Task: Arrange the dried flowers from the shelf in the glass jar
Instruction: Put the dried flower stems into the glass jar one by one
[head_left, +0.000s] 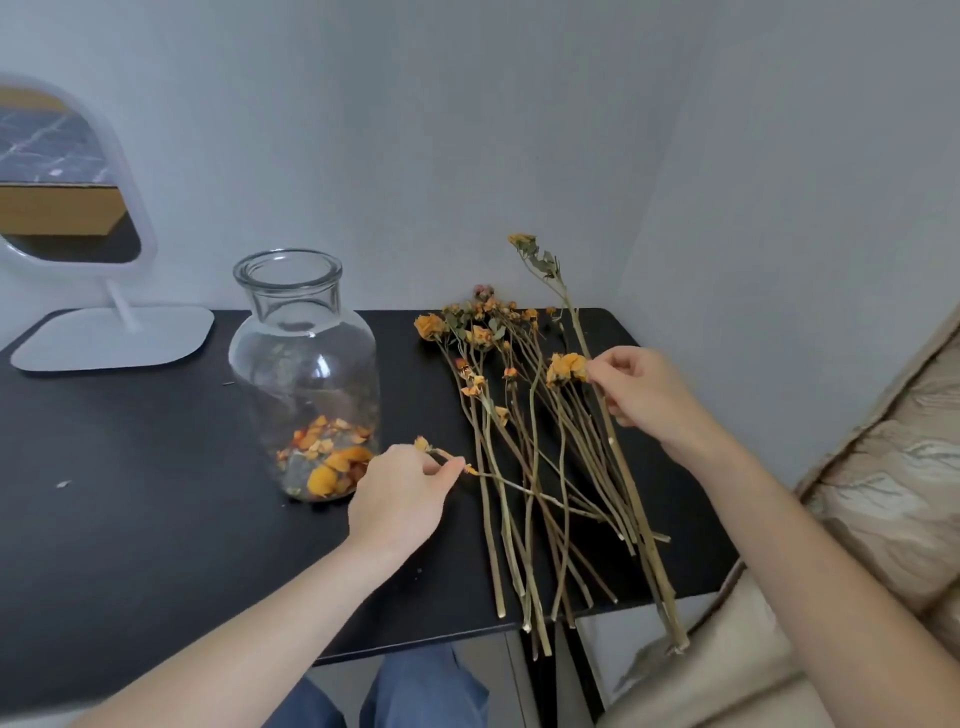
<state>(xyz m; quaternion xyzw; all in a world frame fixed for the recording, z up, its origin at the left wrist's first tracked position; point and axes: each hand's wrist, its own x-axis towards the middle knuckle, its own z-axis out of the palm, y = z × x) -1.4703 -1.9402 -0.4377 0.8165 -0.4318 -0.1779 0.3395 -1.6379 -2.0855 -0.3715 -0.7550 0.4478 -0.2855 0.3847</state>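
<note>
Left hand pinching dried stem, right hand pinching another, glass jar upright

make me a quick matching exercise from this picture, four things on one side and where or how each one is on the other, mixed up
Things:
1. glass jar
2. mirror
3. left hand
4. loose petals

Places or states:
A. at the far left of the table
B. pinching a thin stem near a small flower
C. lying at the bottom of the jar
D. upright, no stems in it

Pairs: 1-D, 2-A, 3-B, 4-C
</note>
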